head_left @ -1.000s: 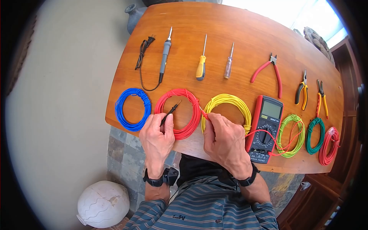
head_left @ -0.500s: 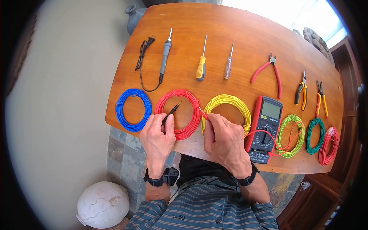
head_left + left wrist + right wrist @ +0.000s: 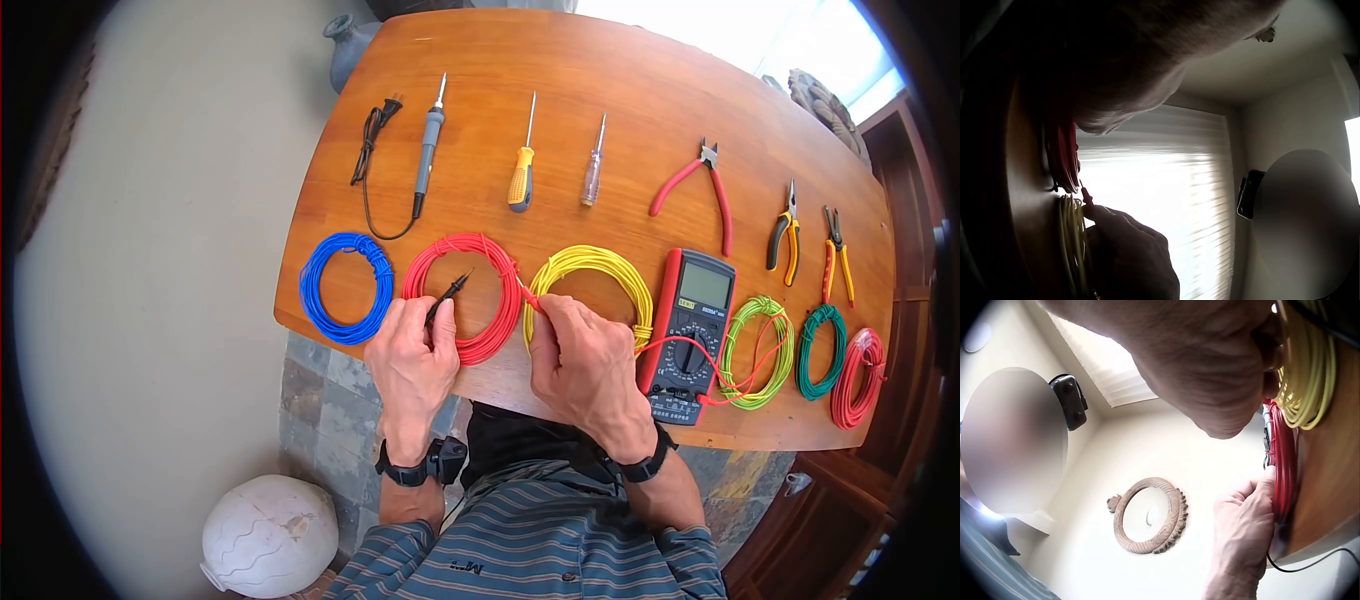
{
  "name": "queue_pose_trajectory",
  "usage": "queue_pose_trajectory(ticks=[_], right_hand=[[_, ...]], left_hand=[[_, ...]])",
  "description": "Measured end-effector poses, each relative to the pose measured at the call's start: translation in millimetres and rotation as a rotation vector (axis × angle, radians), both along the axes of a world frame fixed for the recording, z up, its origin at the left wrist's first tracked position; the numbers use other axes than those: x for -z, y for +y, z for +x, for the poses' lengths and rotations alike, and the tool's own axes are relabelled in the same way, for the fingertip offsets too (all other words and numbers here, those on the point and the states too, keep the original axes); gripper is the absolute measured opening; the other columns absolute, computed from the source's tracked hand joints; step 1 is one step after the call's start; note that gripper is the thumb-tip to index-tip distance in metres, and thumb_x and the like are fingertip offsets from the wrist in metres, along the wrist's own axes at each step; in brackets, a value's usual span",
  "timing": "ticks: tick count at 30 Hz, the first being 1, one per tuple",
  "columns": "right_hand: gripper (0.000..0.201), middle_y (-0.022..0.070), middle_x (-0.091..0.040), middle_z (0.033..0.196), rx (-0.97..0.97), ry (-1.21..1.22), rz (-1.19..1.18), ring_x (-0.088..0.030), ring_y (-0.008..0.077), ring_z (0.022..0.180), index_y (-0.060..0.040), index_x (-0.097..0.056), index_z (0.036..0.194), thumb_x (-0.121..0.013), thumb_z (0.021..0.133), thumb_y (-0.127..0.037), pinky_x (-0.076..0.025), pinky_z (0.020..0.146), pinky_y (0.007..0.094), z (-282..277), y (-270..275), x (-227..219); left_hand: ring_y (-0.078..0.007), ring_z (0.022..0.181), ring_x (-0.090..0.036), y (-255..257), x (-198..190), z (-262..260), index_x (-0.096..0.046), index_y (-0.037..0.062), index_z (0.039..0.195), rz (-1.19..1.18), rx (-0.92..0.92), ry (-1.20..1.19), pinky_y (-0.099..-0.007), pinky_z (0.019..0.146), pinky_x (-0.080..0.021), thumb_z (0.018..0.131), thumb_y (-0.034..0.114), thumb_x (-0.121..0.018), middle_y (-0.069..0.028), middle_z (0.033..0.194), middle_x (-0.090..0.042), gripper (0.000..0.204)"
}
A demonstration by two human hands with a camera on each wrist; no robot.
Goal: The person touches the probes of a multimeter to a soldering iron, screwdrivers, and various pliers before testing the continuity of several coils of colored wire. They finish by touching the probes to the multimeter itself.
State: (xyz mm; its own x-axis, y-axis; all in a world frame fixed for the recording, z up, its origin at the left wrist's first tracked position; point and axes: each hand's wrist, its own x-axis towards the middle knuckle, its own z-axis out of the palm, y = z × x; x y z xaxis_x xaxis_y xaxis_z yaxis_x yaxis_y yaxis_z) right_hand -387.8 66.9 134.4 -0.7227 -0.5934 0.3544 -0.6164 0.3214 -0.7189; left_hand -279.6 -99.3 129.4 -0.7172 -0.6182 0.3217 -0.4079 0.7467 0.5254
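My left hand (image 3: 412,362) pinches the black probe (image 3: 453,289), slim, its bare metal tip aimed between one and two o'clock over the red coil (image 3: 462,242). My right hand (image 3: 592,370), fingers curled in, grips the bright red probe (image 3: 532,299), its tip pointing to eleven o'clock, at the coil's three o'clock edge.

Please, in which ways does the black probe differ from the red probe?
The black probe is in the left grip, the red probe in the right grip. In the head view, the black probe slants up and right, the red probe up and left. Both have slim tips.
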Motion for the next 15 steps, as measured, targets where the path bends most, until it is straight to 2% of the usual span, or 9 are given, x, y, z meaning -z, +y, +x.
queue_pose_trajectory(ticks=[5,7,15], right_hand=[[0.008,0.0166,-0.069,0.077,-0.003,-0.005,0.021,-0.07,0.0368,0.065,-0.001,-0.066,0.101,-0.071,0.095,-0.004,-0.053,0.055,0.0444,-0.4,0.5,0.3],[0.008,0.0167,-0.069,0.078,-0.001,-0.001,0.017,-0.07,0.0368,0.066,-0.001,-0.066,0.1,-0.071,0.095,-0.004,-0.054,0.055,0.0443,-0.5,0.3,0.4],[0.007,0.0171,-0.07,0.078,0.0,0.01,0.018,-0.071,0.0371,0.067,-0.0011,-0.066,0.1,-0.071,0.095,-0.004,-0.054,0.056,0.0445,-0.5,-0.1,0.6]], left_hand=[[-0.0196,0.055,-0.054,0.4,-0.1,-0.2,-0.074,0.0003,0.099,-0.013,0.004,-0.012,-0.0347,0.054,-0.043,0.099,0.012,-0.079,-0.01,0.077,-0.062,0.013],[-0.029,0.061,-0.062,0.9,-0.1,-0.6,-0.072,0.004,0.095,-0.004,-0.006,-0.023,-0.042,0.054,-0.046,0.097,0.015,-0.08,-0.0109,0.079,-0.062,0.014],[-0.034,0.067,-0.064,0.7,2.0,0.2,-0.072,0.0049,0.095,-0.019,-0.005,-0.024,-0.0447,0.057,-0.049,0.097,0.017,-0.08,-0.0116,0.081,-0.064,0.014]])
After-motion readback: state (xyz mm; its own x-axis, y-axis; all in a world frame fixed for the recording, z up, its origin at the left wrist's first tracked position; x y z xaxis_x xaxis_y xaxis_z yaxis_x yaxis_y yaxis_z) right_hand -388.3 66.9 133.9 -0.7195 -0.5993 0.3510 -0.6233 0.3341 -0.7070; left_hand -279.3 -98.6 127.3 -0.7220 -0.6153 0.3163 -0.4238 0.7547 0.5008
